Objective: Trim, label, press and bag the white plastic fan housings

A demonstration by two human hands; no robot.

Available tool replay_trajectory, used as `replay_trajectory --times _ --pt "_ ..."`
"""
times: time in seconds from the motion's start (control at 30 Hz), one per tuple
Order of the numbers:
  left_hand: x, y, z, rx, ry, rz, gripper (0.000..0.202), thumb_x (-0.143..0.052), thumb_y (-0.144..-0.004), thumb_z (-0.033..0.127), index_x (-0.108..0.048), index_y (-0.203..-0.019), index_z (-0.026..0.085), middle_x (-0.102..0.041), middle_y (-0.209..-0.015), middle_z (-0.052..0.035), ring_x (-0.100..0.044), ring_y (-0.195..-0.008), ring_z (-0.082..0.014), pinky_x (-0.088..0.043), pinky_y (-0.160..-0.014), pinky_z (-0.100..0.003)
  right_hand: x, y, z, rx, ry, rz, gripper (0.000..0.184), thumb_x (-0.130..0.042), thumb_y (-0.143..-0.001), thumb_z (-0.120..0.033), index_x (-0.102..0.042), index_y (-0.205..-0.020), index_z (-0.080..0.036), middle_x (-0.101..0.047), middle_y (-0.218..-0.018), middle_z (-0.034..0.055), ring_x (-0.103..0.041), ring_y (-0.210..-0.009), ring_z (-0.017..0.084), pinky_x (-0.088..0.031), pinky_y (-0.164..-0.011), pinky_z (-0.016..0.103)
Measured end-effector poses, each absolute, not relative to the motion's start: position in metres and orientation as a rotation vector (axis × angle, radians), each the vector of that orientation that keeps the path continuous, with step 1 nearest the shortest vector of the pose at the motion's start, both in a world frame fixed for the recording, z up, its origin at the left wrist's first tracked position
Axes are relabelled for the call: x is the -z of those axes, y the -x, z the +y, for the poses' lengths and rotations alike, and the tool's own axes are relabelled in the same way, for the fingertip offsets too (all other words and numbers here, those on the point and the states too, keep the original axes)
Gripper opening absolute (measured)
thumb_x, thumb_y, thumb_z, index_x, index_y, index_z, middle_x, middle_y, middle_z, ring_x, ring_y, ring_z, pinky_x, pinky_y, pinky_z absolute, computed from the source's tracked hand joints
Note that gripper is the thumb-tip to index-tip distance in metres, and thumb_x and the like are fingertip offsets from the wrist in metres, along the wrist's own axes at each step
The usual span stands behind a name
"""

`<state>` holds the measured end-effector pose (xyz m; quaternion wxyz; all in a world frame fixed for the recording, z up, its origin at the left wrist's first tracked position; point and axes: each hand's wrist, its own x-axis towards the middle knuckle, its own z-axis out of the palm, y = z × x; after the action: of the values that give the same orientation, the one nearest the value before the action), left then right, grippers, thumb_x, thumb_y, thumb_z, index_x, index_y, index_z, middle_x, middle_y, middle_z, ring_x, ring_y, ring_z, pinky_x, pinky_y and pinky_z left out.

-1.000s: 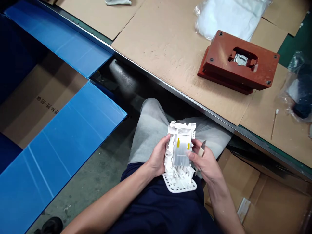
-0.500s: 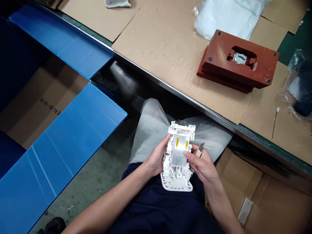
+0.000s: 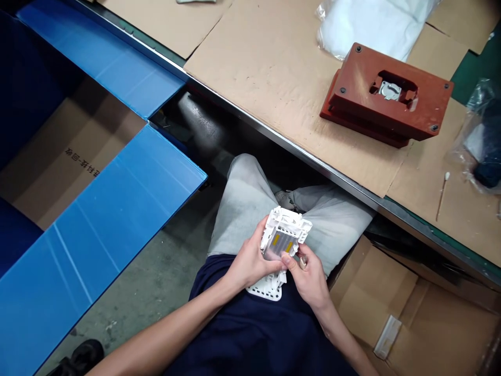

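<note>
A cardboard-covered workbench (image 3: pixel 250 68) with a steel edge (image 3: pixel 297 151) stands over a grey concrete floor (image 3: pixel 156 271).

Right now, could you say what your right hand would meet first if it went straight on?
The right hand would meet the white moulded plastic part first; it seems to touch it, though depth is unclear.

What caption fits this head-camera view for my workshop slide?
Left hand and right hand hold a white plastic part, with a red block on the cardboard-covered bench beyond.
</note>
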<state>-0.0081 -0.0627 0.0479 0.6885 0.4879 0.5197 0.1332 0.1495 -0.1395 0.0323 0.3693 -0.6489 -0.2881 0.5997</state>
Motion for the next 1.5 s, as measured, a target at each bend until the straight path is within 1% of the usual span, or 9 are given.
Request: replay_trajectory --times 0.13,0.27,0.4,0.53,0.73,0.97,1.17,1.27,1.5 --pt "-0.045 0.011 -0.059 -0.273 -1.08 1.131 0.106 -0.085 -0.068 0.028 -0.024 -0.154 0.024 -0.068 -0.127 -0.0076 -0.065 -0.11 -0.0285 -0.049 -0.094 -0.036 -0.028 -0.148 -0.137 -1.529 1.667 -0.755 0.038 -0.068 -0.09 -0.041 -0.063 -0.118 -0.017 -0.072 -0.117 0.0125 -0.069 -0.103 0.027 -0.055 -0.092 0.038" --pt "-0.048 0.008 -0.06 -0.294 -1.115 1.151 0.103 -0.084 -0.069 0.03 -0.025 -0.154 0.024 -0.063 -0.135 -0.0087 -0.061 -0.12 -0.0291 -0.047 -0.099 -0.037 -0.029 -0.153 -0.131 -1.568 1.624 -0.752 0.039 -0.068 -0.089 -0.042 -0.064 -0.12 -0.018 -0.072 -0.12 0.0114 -0.068 -0.108 0.027 -0.054 -0.096 0.039" --pt "-0.052 0.002 -0.067 -0.349 -1.181 1.208 0.114 -0.088 -0.067 0.033 -0.018 -0.156 0.027 -0.058 -0.143 -0.009 -0.058 -0.126 -0.0298 -0.045 -0.102 -0.037 -0.035 -0.162 -0.132 -1.619 1.594 -0.747 0.041 -0.069 -0.088 -0.043 -0.064 -0.121 -0.019 -0.069 -0.126 0.0111 -0.065 -0.117 0.027 -0.053 -0.099 0.038" --pt "-0.053 0.001 -0.07 -0.342 -1.188 1.191 0.101 -0.084 -0.071 0.04 -0.027 -0.153 0.027 -0.063 -0.136 -0.0085 -0.063 -0.118 -0.03 -0.049 -0.095 -0.035 -0.037 -0.164 -0.137 -1.588 1.651 -0.801 0.04 -0.069 -0.088 -0.043 -0.065 -0.119 -0.018 -0.071 -0.121 0.0117 -0.068 -0.111 0.027 -0.055 -0.095 0.037" --pt "-0.048 0.007 -0.068 -0.333 -1.195 1.192 0.101 -0.083 -0.072 0.034 -0.025 -0.154 0.026 -0.067 -0.129 -0.007 -0.066 -0.11 -0.0282 -0.05 -0.093 -0.034 -0.036 -0.153 -0.136 -1.491 1.722 -0.838 0.037 -0.068 -0.089 -0.04 -0.066 -0.117 -0.017 -0.073 -0.112 0.0126 -0.07 -0.095 0.027 -0.056 -0.084 0.037" --pt "-0.048 0.004 -0.066 -0.35 -1.213 1.208 0.099 -0.085 -0.068 0.034 -0.03 -0.15 0.024 -0.063 -0.135 -0.0105 -0.062 -0.119 -0.0314 -0.048 -0.097 -0.038 -0.037 -0.16 -0.133 -1.563 1.649 -0.83 0.042 -0.068 -0.088 -0.045 -0.066 -0.122 -0.02 -0.072 -0.12 0.0105 -0.068 -0.11 0.027 -0.056 -0.092 0.036" --pt "-0.05 0.003 -0.069 -0.327 -1.212 1.184 0.096 -0.083 -0.072 0.035 -0.03 -0.151 0.025 -0.068 -0.124 -0.0065 -0.067 -0.104 -0.027 -0.05 -0.089 -0.034 -0.035 -0.156 -0.141 -1.465 1.745 -0.847 0.039 -0.066 -0.089 -0.044 -0.065 -0.119 -0.018 -0.073 -0.112 0.0117 -0.07 -0.1 0.027 -0.056 -0.089 0.037" --pt "-0.048 0.004 -0.069 -0.358 -1.19 1.226 0.097 -0.083 -0.072 0.035 -0.029 -0.152 0.024 -0.068 -0.127 -0.0074 -0.066 -0.108 -0.0287 -0.049 -0.093 -0.036 -0.033 -0.153 -0.139 -1.45 1.754 -0.861 0.038 -0.067 -0.089 -0.043 -0.065 -0.117 -0.018 -0.074 -0.109 0.0108 -0.07 -0.092 0.026 -0.057 -0.084 0.036" --pt "-0.044 0.005 -0.061 -0.431 -1.096 1.211 0.092 -0.084 -0.065 0.028 -0.037 -0.144 0.022 -0.061 -0.135 -0.0125 -0.06 -0.121 -0.0332 -0.046 -0.104 -0.043 -0.037 -0.156 -0.123 -1.551 1.606 -0.816 0.047 -0.068 -0.088 -0.044 -0.064 -0.128 -0.019 -0.072 -0.122 0.01 -0.07 -0.107 0.027 -0.058 -0.092 0.038"
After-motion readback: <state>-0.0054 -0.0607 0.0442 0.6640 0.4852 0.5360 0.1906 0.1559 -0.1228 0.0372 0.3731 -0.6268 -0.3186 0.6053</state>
